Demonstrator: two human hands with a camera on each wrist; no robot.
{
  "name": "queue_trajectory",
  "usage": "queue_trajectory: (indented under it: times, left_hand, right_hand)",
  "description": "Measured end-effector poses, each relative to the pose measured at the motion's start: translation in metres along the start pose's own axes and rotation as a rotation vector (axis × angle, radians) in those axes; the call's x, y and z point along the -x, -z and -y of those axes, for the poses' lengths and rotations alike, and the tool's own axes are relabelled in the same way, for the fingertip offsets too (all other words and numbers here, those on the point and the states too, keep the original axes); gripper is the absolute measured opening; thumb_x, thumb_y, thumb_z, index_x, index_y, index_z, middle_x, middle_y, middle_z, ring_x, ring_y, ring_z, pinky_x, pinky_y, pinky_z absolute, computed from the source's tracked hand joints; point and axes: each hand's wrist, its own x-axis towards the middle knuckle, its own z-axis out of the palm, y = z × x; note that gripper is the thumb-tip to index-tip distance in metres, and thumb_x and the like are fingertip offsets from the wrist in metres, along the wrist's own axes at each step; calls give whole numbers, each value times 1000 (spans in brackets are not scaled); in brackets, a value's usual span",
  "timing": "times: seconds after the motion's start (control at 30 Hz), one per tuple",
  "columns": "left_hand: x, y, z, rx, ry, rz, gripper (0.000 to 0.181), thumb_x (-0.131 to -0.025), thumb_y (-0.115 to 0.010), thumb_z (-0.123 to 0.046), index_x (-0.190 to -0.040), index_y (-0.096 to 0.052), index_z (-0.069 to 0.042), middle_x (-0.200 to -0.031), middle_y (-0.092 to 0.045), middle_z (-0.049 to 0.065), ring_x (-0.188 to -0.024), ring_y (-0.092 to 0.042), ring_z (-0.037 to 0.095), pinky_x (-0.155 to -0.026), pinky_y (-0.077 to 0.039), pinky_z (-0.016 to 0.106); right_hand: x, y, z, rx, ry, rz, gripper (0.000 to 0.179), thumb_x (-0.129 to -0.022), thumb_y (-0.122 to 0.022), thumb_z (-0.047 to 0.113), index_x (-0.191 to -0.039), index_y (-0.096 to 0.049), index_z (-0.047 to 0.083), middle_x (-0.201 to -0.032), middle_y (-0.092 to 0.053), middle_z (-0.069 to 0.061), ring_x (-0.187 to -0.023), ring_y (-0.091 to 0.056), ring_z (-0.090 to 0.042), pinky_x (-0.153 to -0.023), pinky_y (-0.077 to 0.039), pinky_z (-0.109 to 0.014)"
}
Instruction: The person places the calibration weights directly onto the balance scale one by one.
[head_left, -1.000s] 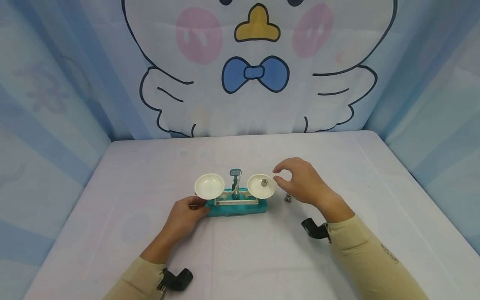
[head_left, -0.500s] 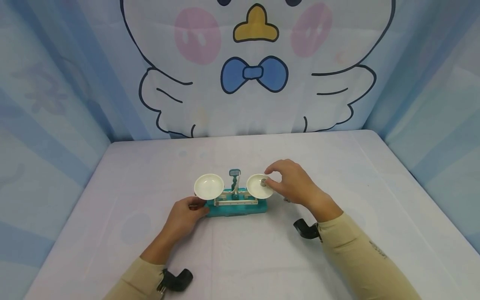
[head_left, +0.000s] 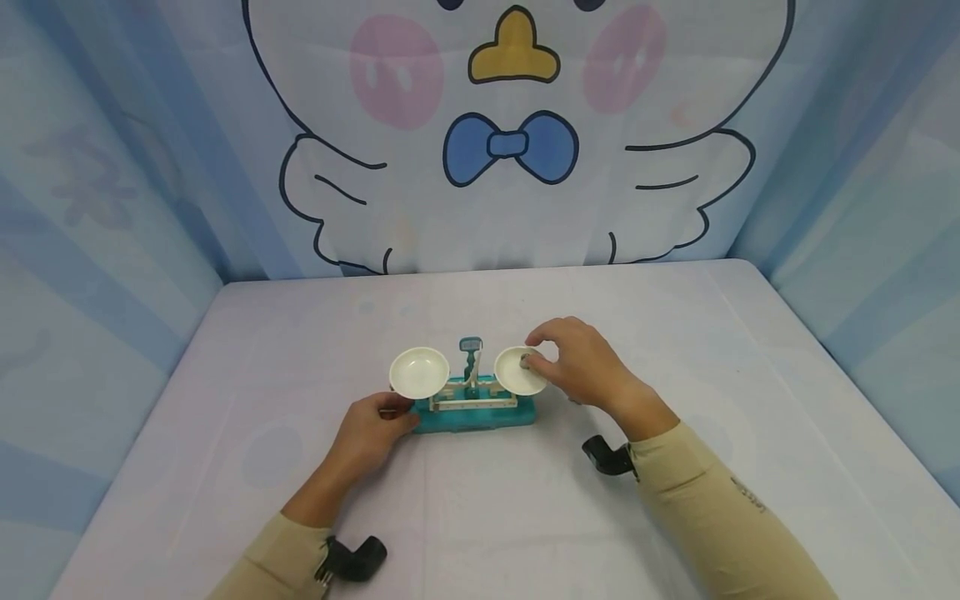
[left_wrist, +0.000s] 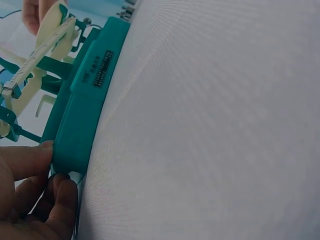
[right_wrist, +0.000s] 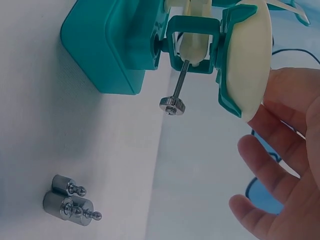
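A small balance scale [head_left: 474,417] with a teal base and two white pans stands mid-table. My left hand [head_left: 367,437] grips the left end of its base; in the left wrist view the thumb lies on top and the fingers curl below. The left pan [head_left: 418,372] holds nothing. Over the right pan [head_left: 517,382], my right hand [head_left: 585,362] has thumb and index finger at a small metal weight [head_left: 524,361], apparently pinching it, partly hidden by the thumb. In the right wrist view the pan covers those fingertips, while the other fingers are spread.
Several metal weights [right_wrist: 72,200] stand close together on the table, right of the base; the right hand mostly hides them in the head view. A metal adjusting screw [right_wrist: 172,105] sticks out from the beam's end. A printed curtain [head_left: 510,217] hangs behind the table.
My right hand has moved left, from beside the right pan to the weight in it, its thumb now partly covering the weight. The left hand stays on the base.
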Motion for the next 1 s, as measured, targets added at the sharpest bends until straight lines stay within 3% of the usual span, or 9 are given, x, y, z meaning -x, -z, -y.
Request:
queue_trajectory:
  times: [0.33,0.57,0.77,1.0]
  left_hand:
    - [0,0,0,6,-6,-1,36,-93,-68,-13,-125,-64,3,-120,-65,16,-112,-60,32,-96,-50,48]
    - [1,1,-1,3,-3,-2,36,-93,-68,-14,-124,-64,2,-120,-65,15,-112,-60,31,-95,-50,48]
    - [1,1,-3,4,-3,3,36,-93,-68,-13,-125,-64,3,-121,-65,16,-113,-60,32,-96,-49,48]
    - [2,1,-3,-1,-14,6,37,-93,-68,-13,-125,-63,4,-122,-64,17,-114,-60,33,-96,-49,48]
  right_hand:
    - [1,1,-4,-39,-12,-6,31,-93,-72,24,-118,-70,4,-121,-68,-12,-119,-57,-33,-101,-46,-52]
    - [15,13,-28,-77,-49,-28,34,-97,-66,19,-127,-66,3,-124,-67,-13,-116,-59,-33,-99,-46,-54]
    - [26,17,-50,-28,-137,67,29,-95,-66,14,-122,-69,5,-121,-67,-17,-115,-60,-37,-94,-50,-54]
    - [31,8,-67,-30,-226,197,25,-95,-64,12,-119,-71,7,-122,-67,-15,-122,-55,-38,-103,-42,-58]
